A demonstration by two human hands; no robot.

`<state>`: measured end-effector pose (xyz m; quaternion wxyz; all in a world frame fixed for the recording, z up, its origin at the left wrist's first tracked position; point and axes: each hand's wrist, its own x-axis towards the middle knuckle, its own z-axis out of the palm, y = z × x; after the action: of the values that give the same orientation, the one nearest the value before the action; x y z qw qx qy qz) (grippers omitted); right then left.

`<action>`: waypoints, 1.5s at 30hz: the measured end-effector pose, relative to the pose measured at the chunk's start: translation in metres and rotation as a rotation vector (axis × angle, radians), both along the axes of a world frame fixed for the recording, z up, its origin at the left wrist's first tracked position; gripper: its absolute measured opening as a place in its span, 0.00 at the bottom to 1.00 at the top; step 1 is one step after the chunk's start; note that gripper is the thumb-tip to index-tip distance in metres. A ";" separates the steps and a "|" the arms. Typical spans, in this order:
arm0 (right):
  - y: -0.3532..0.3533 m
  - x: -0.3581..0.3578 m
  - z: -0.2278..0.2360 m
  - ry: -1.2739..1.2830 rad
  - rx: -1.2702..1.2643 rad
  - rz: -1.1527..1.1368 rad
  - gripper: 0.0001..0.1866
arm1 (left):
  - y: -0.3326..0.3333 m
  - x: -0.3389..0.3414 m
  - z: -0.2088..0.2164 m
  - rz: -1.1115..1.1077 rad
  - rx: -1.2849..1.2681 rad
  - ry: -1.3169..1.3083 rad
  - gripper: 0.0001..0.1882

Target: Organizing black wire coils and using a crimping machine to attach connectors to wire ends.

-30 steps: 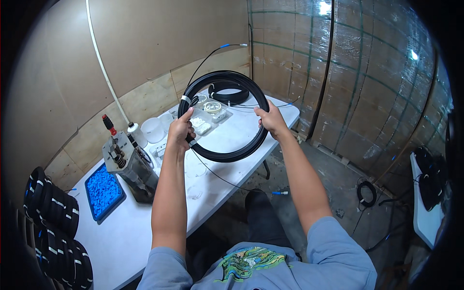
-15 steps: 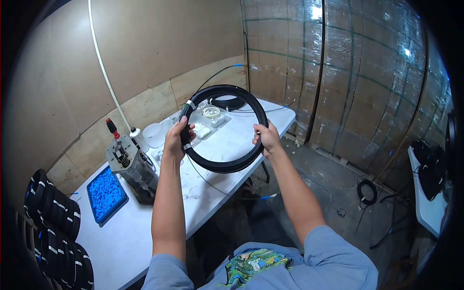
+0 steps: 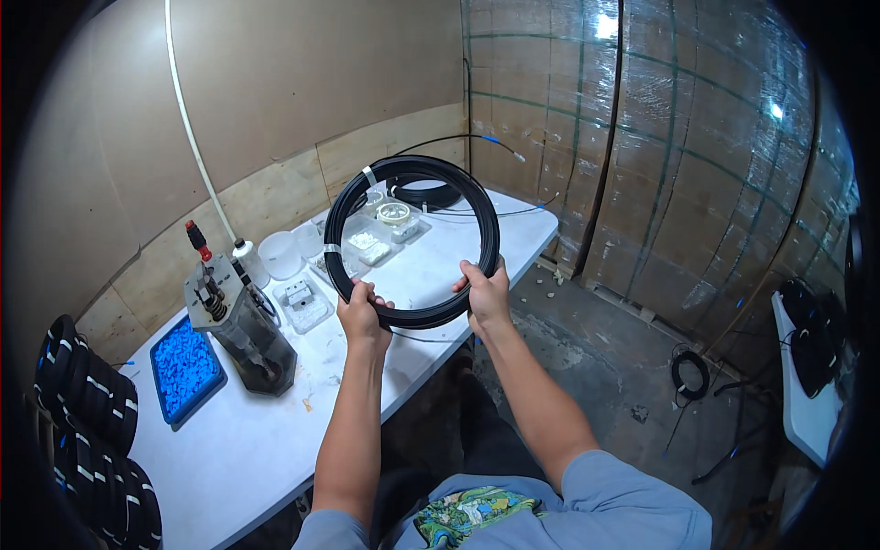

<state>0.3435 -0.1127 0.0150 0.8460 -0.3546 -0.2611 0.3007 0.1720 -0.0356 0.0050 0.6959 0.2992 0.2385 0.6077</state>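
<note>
A coil of black cable [image 3: 489, 229] is held up in front of me, tilted above the white table. White bands of tape [image 3: 331, 248] bind its left side. My left hand [image 3: 363, 319] is closed round the lower left of the ring. My right hand [image 3: 486, 295] grips the lower right, its thumb on the near face. From the top of the coil a loose cable end with a blue sleeve [image 3: 490, 139] sticks out to the right. Another strand hangs below the ring, partly behind my hands.
The white table [image 3: 247, 467] carries a blue tray of small blue pieces [image 3: 186, 367], a metal device [image 3: 243, 325], a white bottle [image 3: 249, 261], clear containers [image 3: 307, 307] and another black coil [image 3: 426, 194]. More coils [image 3: 87, 394] stack at left. Wrapped cartons [image 3: 541, 119] stand behind.
Both hands have slid down the ring to its lower part, the left moving right and down. The coil has turned, bringing its taped spots higher, and the loose end has swung right.
</note>
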 end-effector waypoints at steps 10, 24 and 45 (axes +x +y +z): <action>0.005 0.040 0.028 0.036 0.012 0.470 0.16 | 0.024 -0.028 0.005 -0.011 -0.040 -0.049 0.11; 0.005 0.009 0.013 0.121 0.028 0.316 0.12 | 0.030 -0.048 0.020 0.036 0.157 0.146 0.11; 0.007 0.021 0.005 0.154 0.112 0.230 0.08 | 0.005 -0.035 0.029 0.019 0.206 0.321 0.26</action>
<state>0.3645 -0.1057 0.0201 0.8419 -0.2508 -0.2507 0.4067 0.1367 -0.0308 0.0336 0.6089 0.4597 0.2857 0.5799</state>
